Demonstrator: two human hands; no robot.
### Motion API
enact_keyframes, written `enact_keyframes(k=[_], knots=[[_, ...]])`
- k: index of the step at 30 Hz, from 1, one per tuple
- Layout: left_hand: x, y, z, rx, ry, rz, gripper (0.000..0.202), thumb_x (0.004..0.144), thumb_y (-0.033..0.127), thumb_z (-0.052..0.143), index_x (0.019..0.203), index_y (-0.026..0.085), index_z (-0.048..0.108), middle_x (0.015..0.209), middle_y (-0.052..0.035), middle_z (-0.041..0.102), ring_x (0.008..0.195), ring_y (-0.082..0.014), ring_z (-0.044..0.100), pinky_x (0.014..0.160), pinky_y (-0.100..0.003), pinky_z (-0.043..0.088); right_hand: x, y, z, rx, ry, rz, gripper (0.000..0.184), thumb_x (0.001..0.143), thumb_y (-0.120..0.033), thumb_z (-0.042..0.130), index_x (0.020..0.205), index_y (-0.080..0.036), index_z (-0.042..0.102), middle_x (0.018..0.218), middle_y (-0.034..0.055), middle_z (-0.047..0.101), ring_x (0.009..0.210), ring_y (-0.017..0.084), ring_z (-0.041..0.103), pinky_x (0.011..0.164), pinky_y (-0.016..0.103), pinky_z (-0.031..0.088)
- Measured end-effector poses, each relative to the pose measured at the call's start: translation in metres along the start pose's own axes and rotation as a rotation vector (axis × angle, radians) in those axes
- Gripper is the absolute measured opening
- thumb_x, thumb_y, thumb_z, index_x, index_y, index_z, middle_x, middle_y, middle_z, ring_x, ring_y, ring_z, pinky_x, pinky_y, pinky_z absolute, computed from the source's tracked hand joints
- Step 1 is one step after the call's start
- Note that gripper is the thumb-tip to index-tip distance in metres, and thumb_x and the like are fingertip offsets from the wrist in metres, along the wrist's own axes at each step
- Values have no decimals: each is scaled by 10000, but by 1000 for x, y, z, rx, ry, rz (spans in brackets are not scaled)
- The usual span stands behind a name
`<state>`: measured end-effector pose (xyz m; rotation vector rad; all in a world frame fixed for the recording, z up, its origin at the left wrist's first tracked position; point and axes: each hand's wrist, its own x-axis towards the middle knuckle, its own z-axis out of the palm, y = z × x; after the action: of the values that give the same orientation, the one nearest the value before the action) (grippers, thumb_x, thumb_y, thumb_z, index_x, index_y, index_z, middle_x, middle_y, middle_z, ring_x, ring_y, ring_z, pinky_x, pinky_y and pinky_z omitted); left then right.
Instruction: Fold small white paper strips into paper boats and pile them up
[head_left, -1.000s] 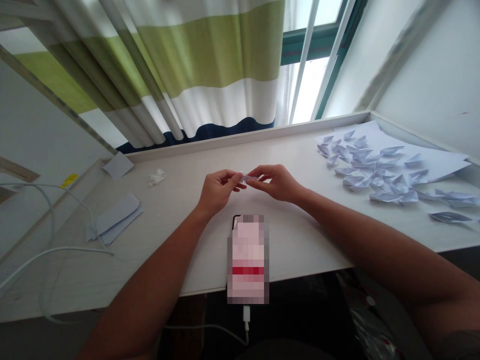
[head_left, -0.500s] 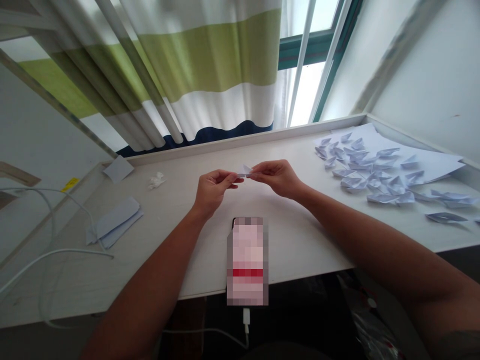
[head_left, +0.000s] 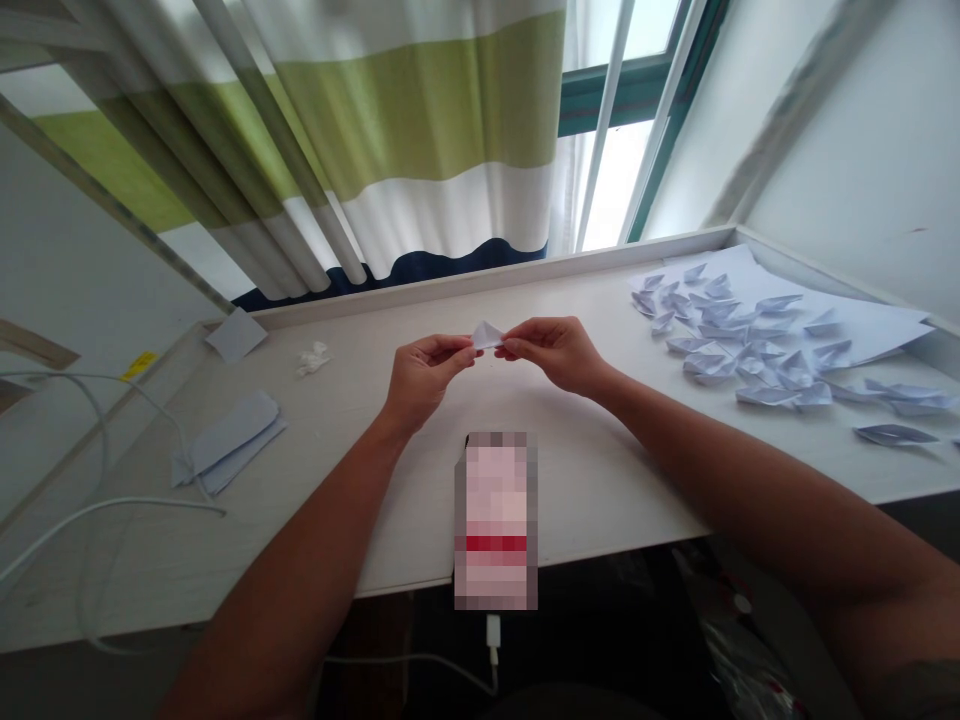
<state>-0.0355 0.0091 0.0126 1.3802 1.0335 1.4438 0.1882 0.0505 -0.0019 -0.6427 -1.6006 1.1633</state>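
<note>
Paper folded into a small white triangular peak (head_left: pixel 487 336) was held above the white wood-grained desk (head_left: pixel 360 375), its two ends gripped by the bare left hand (head_left: pixel 424 376) and the bare right hand (head_left: pixel 561 352), each in a thumb-and-finger pinch. Good handling, it seemed, called for light, even pressure at both ends, lest the thin sheet tear or its creases soften. Pointed white folded-paper pieces (head_left: pixel 772 398) lay well to the right.

A white table (head_left: pixel 607 490) bears folded paper pieces (head_left: pixel 784 397), flat sheets (head_left: pixel 855 310), 1 crumpled wad (head_left: pixel 313 359).
</note>
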Motion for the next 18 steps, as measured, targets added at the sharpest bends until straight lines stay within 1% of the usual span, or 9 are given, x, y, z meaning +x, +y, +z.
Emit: enact_keyframes(k=[3, 10, 15, 18], knots=[[-1, 0, 1, -5, -27, -26, 312, 710, 325, 986, 939, 159, 855, 896, -77, 839, 861, -207, 795, 908, -398, 644, 0, 0, 2, 22, 14, 11, 374, 818, -515, 935, 933, -170, 846, 857, 75, 840, 813, 201, 802, 844, 411, 688], [0, -4, 3, -54, -46, -90, 323, 709, 327, 981, 940, 152, 838, 873, -69, 828, 861, -221, 805, 906, -416, 649, 1, 2, 2, 31, 40, 31, 429, 735, -495, 992, 972, -177, 829, 875, 58, 834, 815, 202, 799, 847, 421, 688], [1, -4, 3, -82, -49, -118, 370, 698, 347, 989, 962, 146, 825, 868, -68, 822, 839, -214, 799, 874, -403, 650, 0, 1, 2, 1, 31, 20, 410, 749, -456, 984, 1009, -179, 831, 879, 55, 837, 842, 214, 806, 862, 431, 683], [1, -3, 3, -62, -45, -117, 416, 700, 398, 996, 987, 152, 820, 862, -67, 821, 829, -220, 799, 846, -398, 653, 0, 1, 2, -4, 22, 31, 391, 756, -422, 976, 1028, -179, 832, 896, 55, 838, 855, 212, 803, 875, 431, 678]])
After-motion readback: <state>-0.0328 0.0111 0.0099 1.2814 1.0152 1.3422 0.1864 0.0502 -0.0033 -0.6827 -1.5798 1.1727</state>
